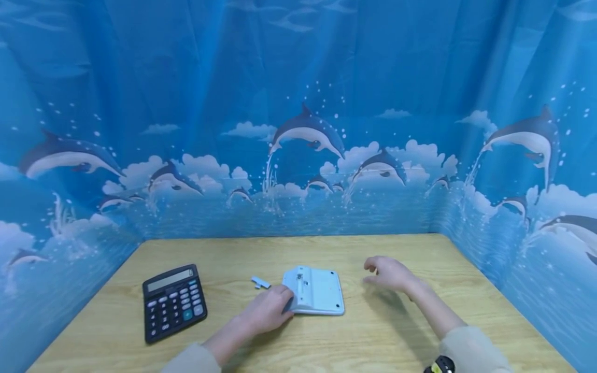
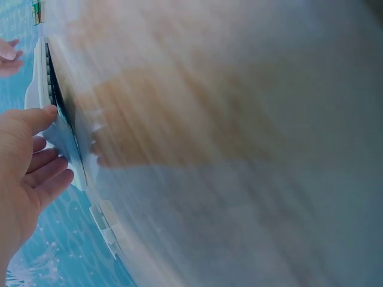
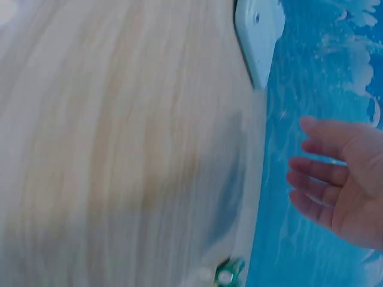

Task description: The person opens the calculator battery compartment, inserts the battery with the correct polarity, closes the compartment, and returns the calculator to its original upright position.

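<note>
A light blue calculator [image 1: 326, 290] lies face down on the table, its battery compartment [image 1: 304, 285] uncovered. My left hand [image 1: 269, 310] grips its left end, thumb at the near edge; the left wrist view shows the thumb [image 2: 45, 116] against the calculator's side. A small light blue battery cover [image 1: 260, 282] lies just beyond that hand. My right hand [image 1: 389, 273] hovers over the table to the right of the calculator, fingers loosely bent and holding nothing. In the left wrist view, a green and gold battery [image 2: 37, 13] stands out past the calculator.
A black calculator [image 1: 174, 300] with a grey display lies face up at the left of the wooden table [image 1: 326, 342]. A blue dolphin-print curtain [image 1: 298, 207] encloses the back and sides. A small green object [image 3: 228, 272], blurred, shows at the bottom of the right wrist view.
</note>
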`<state>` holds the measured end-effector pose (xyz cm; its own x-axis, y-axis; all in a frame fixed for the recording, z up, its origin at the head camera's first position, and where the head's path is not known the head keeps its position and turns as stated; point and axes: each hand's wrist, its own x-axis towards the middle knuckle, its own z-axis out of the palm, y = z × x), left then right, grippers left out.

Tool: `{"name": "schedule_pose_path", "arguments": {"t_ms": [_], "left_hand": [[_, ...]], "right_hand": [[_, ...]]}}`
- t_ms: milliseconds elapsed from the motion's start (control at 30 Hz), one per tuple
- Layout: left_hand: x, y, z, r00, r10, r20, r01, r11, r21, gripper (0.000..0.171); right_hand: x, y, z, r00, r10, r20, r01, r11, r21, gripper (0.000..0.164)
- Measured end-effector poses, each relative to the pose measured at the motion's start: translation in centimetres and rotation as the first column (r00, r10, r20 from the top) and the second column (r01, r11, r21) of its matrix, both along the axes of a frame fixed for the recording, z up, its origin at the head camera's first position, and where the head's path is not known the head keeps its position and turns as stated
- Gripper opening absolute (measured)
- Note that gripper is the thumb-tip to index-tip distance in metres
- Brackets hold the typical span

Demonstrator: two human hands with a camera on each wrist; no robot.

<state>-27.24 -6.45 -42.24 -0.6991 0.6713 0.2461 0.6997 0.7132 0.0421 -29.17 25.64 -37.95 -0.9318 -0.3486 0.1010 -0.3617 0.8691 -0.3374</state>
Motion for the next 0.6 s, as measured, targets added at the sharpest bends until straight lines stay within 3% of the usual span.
{"name": "schedule_pose_path", "arguments": {"t_ms": [267,400,533,600], "left_hand": [[0.0,0.0,0.2,1.000,-0.010,-0.003,0.010,1.000,-0.002,0.034],[0.0,-0.1,0.1,1.000,-0.012,-0.008,0.012,1.000,-0.005,0.034],[-0.1,-0.1,0.0,1.000,-0.024,-0.016,0.024,1.000,0.002,0.033],[-0.1,-0.2,0.0,0.999,-0.028,-0.016,0.028,1.000,0.005,0.033]], "right_hand": [[0.7,2.9,0.0,0.989,-0.141,0.032,0.138,0.986,0.090,0.024],[1.0,3.7,-0.4,0.984,-0.176,0.038,0.171,0.978,0.117,0.012],[1.1,4.0,-0.8,0.978,-0.203,0.042,0.196,0.970,0.143,0.015],[1.1,4.1,-1.0,0.976,-0.215,0.036,0.207,0.966,0.158,0.009]]}}
